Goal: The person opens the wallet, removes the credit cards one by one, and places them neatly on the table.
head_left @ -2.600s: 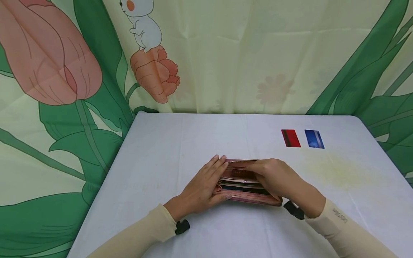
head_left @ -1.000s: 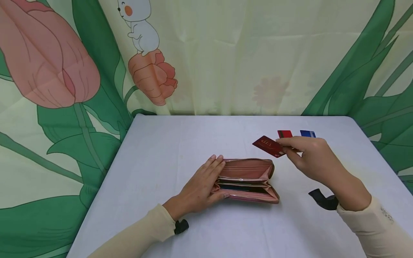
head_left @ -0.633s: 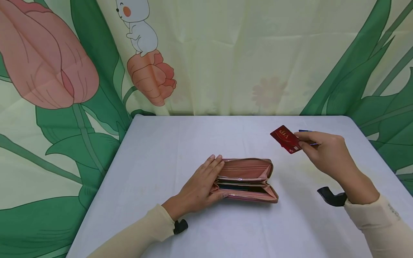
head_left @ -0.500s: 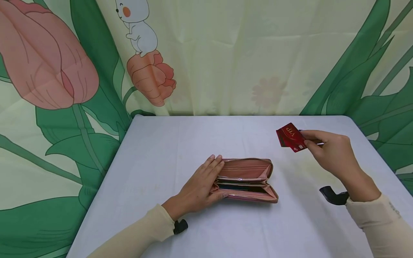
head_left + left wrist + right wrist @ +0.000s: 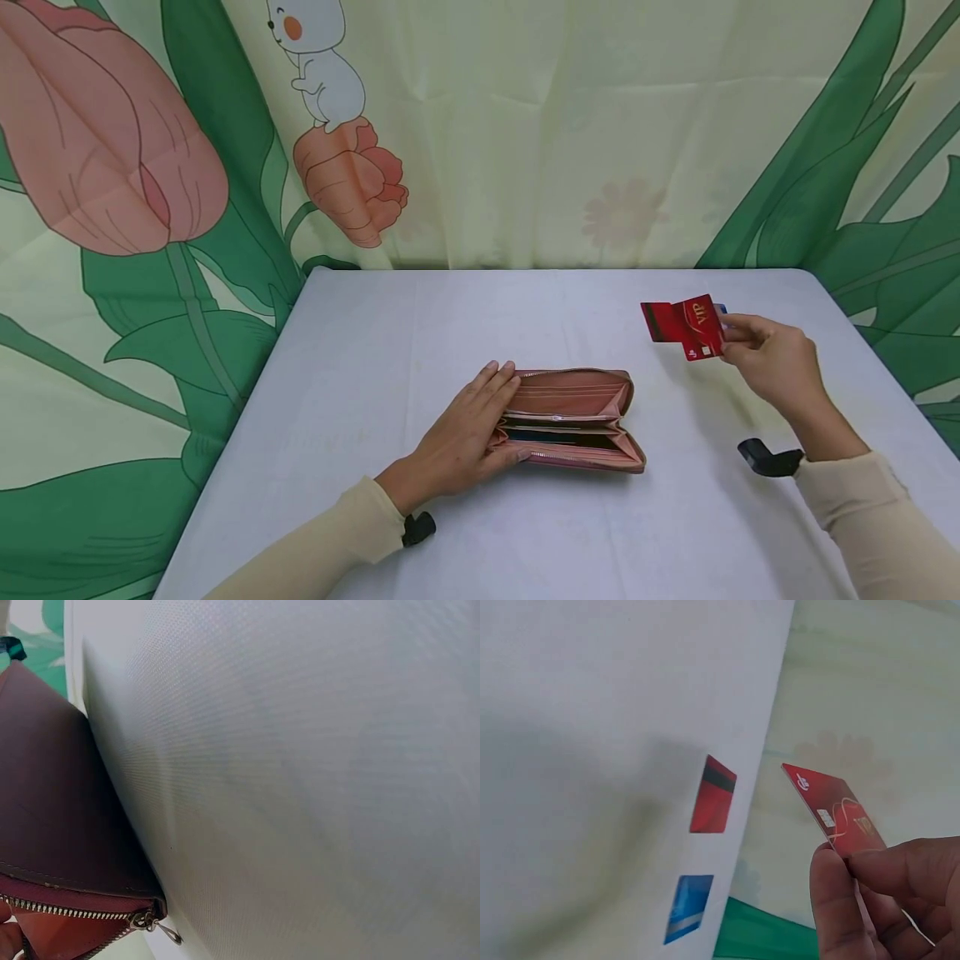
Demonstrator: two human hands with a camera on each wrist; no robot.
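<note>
My left hand (image 5: 461,437) lies across the left end of a pink zip wallet (image 5: 577,392), its straight fingers reaching the far edge and the thumb at the near edge. The wallet gapes upward, showing inner pockets with something dark in them. In the left wrist view, the wallet's dark outer side (image 5: 60,795) and zip pull (image 5: 169,930) show. Between thumb and fingers, my right hand (image 5: 780,358) pinches a red VIP card (image 5: 832,810) above the table. In the head view it overlaps a red card with a black stripe (image 5: 716,795) and mostly hides a blue card (image 5: 690,907).
A white cloth covers the table (image 5: 337,350). Both striped cards lie side by side near its far right edge. Behind the table hangs a curtain (image 5: 525,125) printed with flowers and leaves. Black straps (image 5: 768,458) sit at both wrists.
My right hand has drawn the VIP card from the wallet and carried it right and away over the other cards. Lately the card has turned more upright. My left hand has stayed on the wallet.
</note>
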